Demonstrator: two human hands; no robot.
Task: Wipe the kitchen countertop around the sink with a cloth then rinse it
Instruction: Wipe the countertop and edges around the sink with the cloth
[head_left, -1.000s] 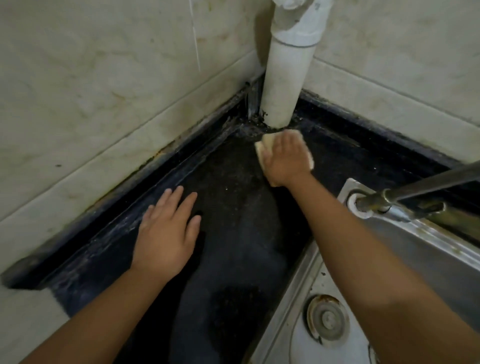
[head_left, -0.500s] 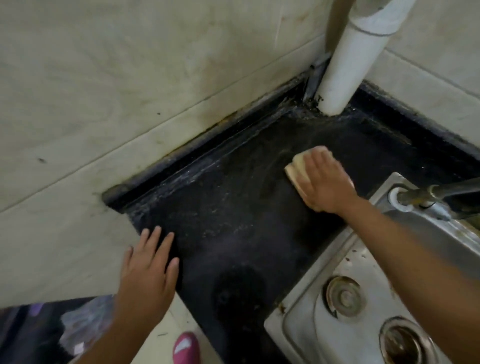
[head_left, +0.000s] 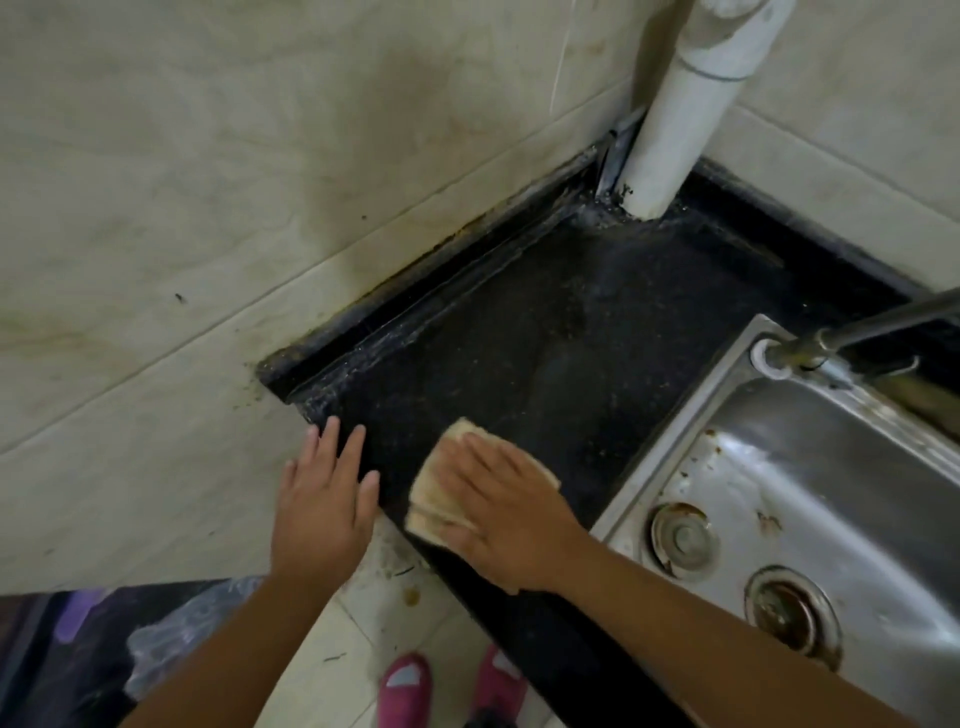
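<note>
My right hand lies flat on the cloth, fingers spread and straight, pressing it down onto the black counter right at its front edge — the cloth is a folded tan pad, and part of it sticks out from under my palm on the left, toward the counter's front left corner. Nothing is curled round it; I only push on it from above. My left hand rests just beside the cloth, not touching it, fingers straight and a little apart, with the fingertips on the counter's left end where it meets the wall tile and the palm hanging over the front edge. It holds nothing. The counter surface looks wet and streaky, with pale grime along the rear edge and in the back corner, where a white pipe stands against the walls. To the right of my forearm the steel sink is set into the counter, its rim near my right wrist; two round drains show in its floor and a tap reaches over its far rim. Below the front edge I can see pale floor tiles and my pink shoes — one under each arm.
</note>
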